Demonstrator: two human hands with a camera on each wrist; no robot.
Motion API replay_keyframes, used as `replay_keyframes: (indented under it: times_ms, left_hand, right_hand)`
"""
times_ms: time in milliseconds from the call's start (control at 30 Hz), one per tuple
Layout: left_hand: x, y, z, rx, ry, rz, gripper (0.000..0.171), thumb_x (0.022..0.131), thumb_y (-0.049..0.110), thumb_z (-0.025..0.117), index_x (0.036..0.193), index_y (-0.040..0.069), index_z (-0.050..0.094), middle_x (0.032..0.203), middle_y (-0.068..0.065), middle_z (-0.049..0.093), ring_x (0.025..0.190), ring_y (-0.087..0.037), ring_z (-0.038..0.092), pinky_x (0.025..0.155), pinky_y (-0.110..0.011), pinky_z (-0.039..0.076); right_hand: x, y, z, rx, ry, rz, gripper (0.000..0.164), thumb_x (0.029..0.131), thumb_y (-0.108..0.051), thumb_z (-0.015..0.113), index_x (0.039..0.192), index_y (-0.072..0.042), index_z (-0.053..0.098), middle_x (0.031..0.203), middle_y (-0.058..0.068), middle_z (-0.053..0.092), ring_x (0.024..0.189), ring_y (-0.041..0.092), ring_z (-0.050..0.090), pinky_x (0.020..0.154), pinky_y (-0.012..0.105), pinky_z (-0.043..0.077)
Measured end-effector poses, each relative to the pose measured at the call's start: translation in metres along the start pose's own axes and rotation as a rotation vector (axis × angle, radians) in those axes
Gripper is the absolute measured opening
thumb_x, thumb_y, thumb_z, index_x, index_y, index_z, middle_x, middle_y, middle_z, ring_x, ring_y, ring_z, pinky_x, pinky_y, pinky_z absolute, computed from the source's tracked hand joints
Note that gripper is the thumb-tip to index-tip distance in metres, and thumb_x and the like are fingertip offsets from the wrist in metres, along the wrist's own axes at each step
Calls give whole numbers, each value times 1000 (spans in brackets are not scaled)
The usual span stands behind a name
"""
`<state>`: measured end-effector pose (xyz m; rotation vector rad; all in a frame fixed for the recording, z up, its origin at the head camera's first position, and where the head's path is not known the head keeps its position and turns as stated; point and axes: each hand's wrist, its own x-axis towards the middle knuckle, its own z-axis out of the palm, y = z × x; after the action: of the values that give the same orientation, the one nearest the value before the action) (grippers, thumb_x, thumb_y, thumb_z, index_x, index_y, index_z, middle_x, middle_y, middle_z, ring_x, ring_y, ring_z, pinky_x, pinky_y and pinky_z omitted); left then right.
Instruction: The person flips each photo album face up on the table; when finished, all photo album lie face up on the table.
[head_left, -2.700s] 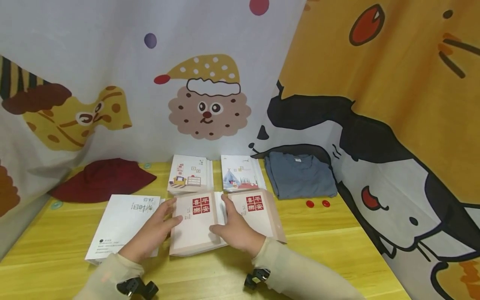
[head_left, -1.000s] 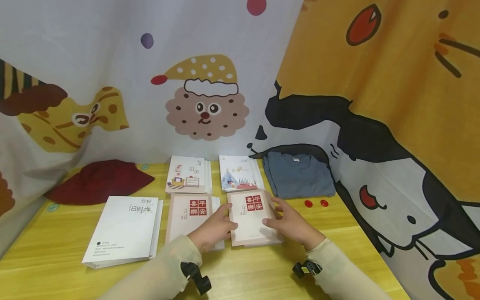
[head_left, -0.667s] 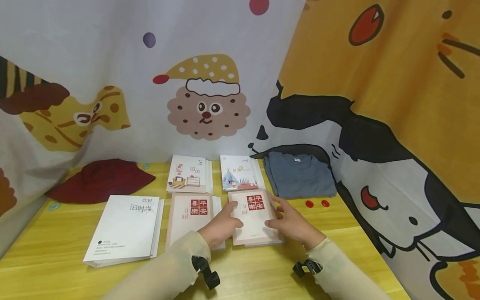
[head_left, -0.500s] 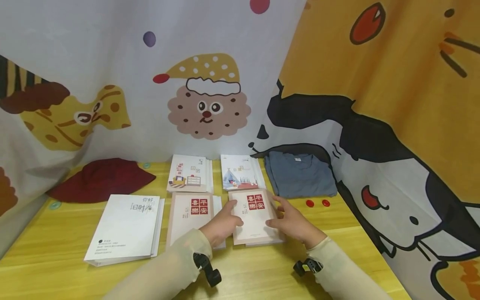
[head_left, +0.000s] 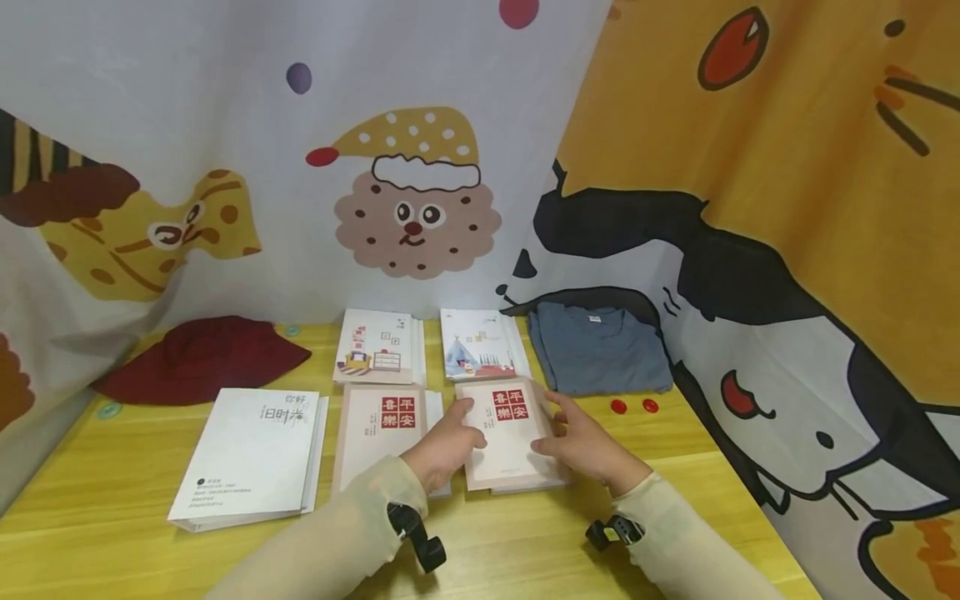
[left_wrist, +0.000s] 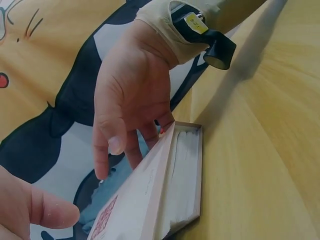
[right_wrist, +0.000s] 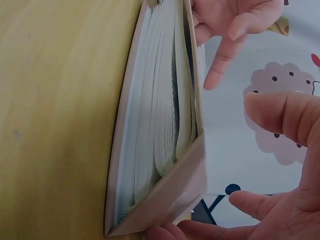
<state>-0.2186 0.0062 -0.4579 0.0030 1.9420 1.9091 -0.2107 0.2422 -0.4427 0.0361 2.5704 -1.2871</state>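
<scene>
A pink-bordered album with red square characters lies face up, cover raised by its thick sleeves; its page edges show in the right wrist view. My left hand is at its left side, thumb by the cover's edge. At the right side, the fingers of my right hand extend along the edge, its thumb at the cover. The wrist views show both hands with loose, fairly straight fingers; neither is gripping the album. A matching album lies just left, partly covered by my left hand and sleeve.
Behind stand two illustrated white albums. A white album lies at left, near a dark red hat. Folded grey-blue clothing sits back right, two red discs before it. A printed curtain borders the wooden table.
Both hands have moved right from the left pink-bordered album, which they held earlier, to the right one. That right album now lies straighter. Over the last half second almost nothing has moved.
</scene>
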Motion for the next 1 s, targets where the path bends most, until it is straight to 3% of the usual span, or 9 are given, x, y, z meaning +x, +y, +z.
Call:
replay_keyframes:
  times_ms: [100, 200, 333, 467, 633, 733, 867, 1000]
  left_hand:
    - [-1, -1, -1, -25, 10, 7, 90, 83, -8, 58, 165, -2, 21, 171, -32, 14, 157, -50, 17, 126, -66, 17]
    - [-4, -1, -2, -22, 8, 38, 85, 83, -9, 56, 163, -1, 27, 168, -32, 23, 152, -48, 30, 124, -62, 29]
    - [-8, 1, -5, -2, -30, 99, 81, 83, -11, 56, 160, 2, 34, 158, -29, 43, 138, -41, 51, 112, -50, 49]
    - [-13, 5, -8, -15, -57, 137, 79, 84, -13, 53, 159, 3, 34, 150, -26, 51, 128, -35, 59, 97, -40, 58]
    - [-22, 14, -12, -65, -76, 174, 75, 91, -11, 50, 161, 6, 30, 145, -30, 50, 119, -37, 64, 86, -41, 63]
    - [-28, 20, -13, -77, -82, 199, 76, 97, -4, 53, 165, 16, 26, 140, -30, 50, 111, -34, 67, 83, -43, 64]
    - [-36, 26, -12, -95, -123, 250, 77, 106, 10, 54, 169, 28, 14, 143, -30, 46, 114, -37, 65, 92, -51, 62]
    - [-37, 23, -11, -63, -205, 305, 72, 111, 19, 51, 170, 31, 10, 156, -27, 42, 133, -45, 56, 106, -63, 51]
  right_hand:
    - [0, 1, 2, 8, 5, -14, 94, 87, -20, 84, 165, -12, 32, 157, 31, 44, 137, 49, 50, 108, 65, 48]
    - [-1, 2, 4, 31, -5, -45, 90, 90, -16, 82, 165, -10, 32, 154, 31, 47, 134, 47, 54, 104, 60, 52]
    - [-4, 0, 7, 81, -28, -93, 83, 93, -7, 76, 164, -8, 33, 153, 31, 48, 134, 47, 54, 99, 53, 55]
    - [-7, -5, 12, 90, -20, -126, 79, 92, -1, 76, 161, -8, 39, 146, 29, 54, 125, 44, 61, 92, 49, 59]
    - [-15, -18, 18, -28, 39, -203, 70, 88, -3, 80, 152, -10, 52, 128, 16, 65, 106, 31, 65, 87, 46, 59]
    - [-19, -23, 20, -37, 3, -278, 63, 93, -10, 79, 151, -11, 54, 133, 15, 64, 111, 32, 64, 90, 46, 58]
    - [-25, -27, 19, 77, -89, -342, 58, 106, -22, 65, 158, -10, 45, 152, 22, 53, 127, 41, 60, 100, 54, 55]
    - [-33, -33, 16, 292, -164, -321, 60, 115, -32, 44, 168, -13, 23, 163, 28, 38, 139, 49, 51, 106, 62, 51]
